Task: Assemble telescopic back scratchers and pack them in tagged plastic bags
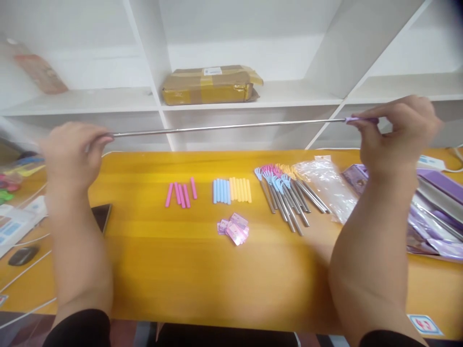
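A thin metal rod [231,126] is stretched nearly level above the far edge of the bench [162,274], in front of the white shelf [289,99]. The fingers of the left hand [76,149] are pinched on one end of it; those of the right hand [401,126] grip the other, at a purple end piece [352,119] (partly covered by the thumb and fingers).

Below the rod, pink tubes [186,196] lie loosely spaced on the bench, left of a tight row of blue tubes [222,191] and yellow tubes [240,190]. Just nearer is a small heap of pink cards [237,234]. To the right, metal sticks with blue, pink and orange claw heads are piled up [278,184], beside a clear plastic bag [331,185].

Farther out, a dark phone [104,215] shows partly behind the left forearm, a mouse [23,256] lies at far left, and a taped cardboard box [206,91] rests on the shelf.
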`<state>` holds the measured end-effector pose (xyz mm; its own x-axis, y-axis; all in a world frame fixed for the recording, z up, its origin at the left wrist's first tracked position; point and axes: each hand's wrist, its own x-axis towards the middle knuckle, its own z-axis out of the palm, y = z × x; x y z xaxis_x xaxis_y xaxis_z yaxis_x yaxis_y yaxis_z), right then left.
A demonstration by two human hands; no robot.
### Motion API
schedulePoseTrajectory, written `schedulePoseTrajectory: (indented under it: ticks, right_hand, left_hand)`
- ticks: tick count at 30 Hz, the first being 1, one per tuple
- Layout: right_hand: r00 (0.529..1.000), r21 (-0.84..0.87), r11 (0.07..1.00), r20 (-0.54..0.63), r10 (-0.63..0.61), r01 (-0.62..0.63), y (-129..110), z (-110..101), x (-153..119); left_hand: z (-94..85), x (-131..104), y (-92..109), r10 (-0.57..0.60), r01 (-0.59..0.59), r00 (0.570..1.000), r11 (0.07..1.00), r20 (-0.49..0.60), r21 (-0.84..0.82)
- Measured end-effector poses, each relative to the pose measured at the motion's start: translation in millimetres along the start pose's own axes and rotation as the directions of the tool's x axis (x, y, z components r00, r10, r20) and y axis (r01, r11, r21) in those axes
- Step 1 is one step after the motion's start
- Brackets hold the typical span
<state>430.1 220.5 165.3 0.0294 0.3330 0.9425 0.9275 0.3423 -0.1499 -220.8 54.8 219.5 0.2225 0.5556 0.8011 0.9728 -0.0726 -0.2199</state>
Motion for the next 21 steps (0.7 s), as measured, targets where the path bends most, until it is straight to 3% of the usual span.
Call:
schedulePoseTrajectory:
  ticks: [6,11,21]
  right_hand:
    - [0.999,0.142,0.989,-0.027,-0.038,0.041,-9,-22,1]
    - [0.999,0.129,0.991,0.007,0.045,-0.045,-9,-29,4]
    - [0.998,0.127,0.991,0.053,0.027,-0.033,-8,-28,3]
  left_hand:
    - [-2.1,6,31,0.051,-0.051,0.999,0.998,-0.019,-0.043]
    - [-4.0,6,34,0.088,-0.092,0.994,0.994,-0.06,-0.06]
    - [1.7,6,36,0.081,-0.087,0.994,0.993,-0.08,-0.075]
